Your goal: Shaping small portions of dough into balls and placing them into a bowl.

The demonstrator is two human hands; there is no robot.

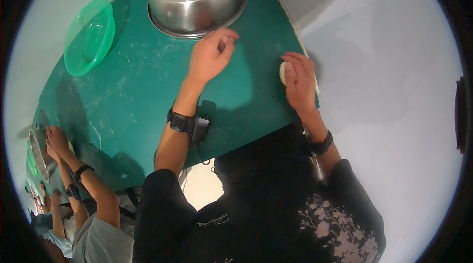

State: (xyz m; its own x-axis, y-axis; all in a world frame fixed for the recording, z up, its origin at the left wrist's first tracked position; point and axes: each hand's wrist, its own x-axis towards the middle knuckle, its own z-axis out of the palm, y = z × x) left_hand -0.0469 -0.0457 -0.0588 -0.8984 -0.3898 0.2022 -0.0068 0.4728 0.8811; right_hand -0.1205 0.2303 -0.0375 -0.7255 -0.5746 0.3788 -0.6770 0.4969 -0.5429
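Right hand (299, 83) is cupped over a pale lump (283, 73), fingers close together and laid across the top; can't tell if they grip it or just rest on it. Lump sits at the right edge of the green table (157, 85), only its left side showing past the fingers. Left hand (211, 56) is loosely curled, thumb near the fingers, right by the rim of an upside-down metal basin (197, 6); can't confirm rim contact, can't tell if something small is pinched in there. Status, my read: early or mid-stage, nothing that looks finished. Done so far: one lump is out and under the hand, basin is turned over on the table. Left: handling of that lump looks unfinished, since the hand is on it, but its shape is mostly covered so I can't grade it. Whatever the basin may cover is hidden too, so no count of pieces. Pale smears mark the table; they look like powder, not certain. Green plastic bowl (74, 46) stands at the far left edge, well apart from both hands. Co-worker's hands (57, 140) are at the lower left, too small to judge progress there.
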